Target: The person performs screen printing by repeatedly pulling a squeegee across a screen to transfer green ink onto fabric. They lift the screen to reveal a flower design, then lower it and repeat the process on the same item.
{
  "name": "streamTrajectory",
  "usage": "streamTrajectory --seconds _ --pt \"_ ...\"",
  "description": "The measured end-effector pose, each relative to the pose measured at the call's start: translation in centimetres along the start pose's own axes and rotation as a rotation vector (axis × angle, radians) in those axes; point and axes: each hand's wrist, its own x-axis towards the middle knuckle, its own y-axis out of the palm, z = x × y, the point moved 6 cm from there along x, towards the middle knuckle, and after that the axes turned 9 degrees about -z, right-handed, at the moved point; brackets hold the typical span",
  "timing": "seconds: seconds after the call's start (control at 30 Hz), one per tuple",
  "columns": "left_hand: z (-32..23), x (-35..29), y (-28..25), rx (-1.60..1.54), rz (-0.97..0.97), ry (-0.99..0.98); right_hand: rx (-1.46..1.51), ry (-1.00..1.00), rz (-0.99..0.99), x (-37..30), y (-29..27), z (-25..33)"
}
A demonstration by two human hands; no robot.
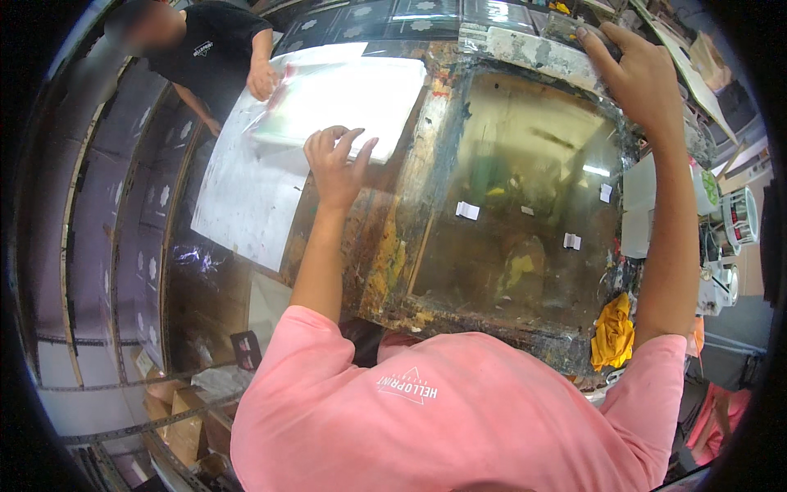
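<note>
My left hand (338, 160) is raised over the near edge of a stack of thin white sheets (352, 90), fingers spread and holding nothing. Whether its fingertips touch the sheets I cannot tell. My right hand (643, 78) reaches to the far right, with its fingers bent around the far corner of a paint-stained frame (533, 56). Inside the frame's border lies a shiny, brownish glass-like panel (516, 230). Small white folded tabs (467, 211) sit on this panel. What is under my right palm is hidden.
A co-worker in a black shirt stands far left, one hand (262, 79) at the sheets' left edge. Large white paper (246, 189) lies beneath the stack. A yellow cloth (612, 332) hangs at the near right corner. White tubs (742, 215) stand right; metal racks line the left.
</note>
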Motion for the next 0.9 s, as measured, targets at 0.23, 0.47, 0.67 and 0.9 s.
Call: streamTrajectory --seconds 0.23,0.47,0.67,0.9 --pt "1.3 -0.4 2.0 0.300 0.121 -0.076 -0.058 -0.061 0.029 0.0 -0.2 0.6" --pt "5.2 1.8 2.5 -0.002 -0.029 -0.383 -0.061 -0.056 0.036 0.2 0.2 0.1" --pt "-6.6 5.2 3.5 -0.171 0.184 -0.032 -0.033 -0.028 -0.114 0.4 -1.4 2.5" --pt "-19.2 -4.9 11.6 -0.232 0.618 0.173 0.007 -0.037 -0.064 1.1 -0.4 0.9"
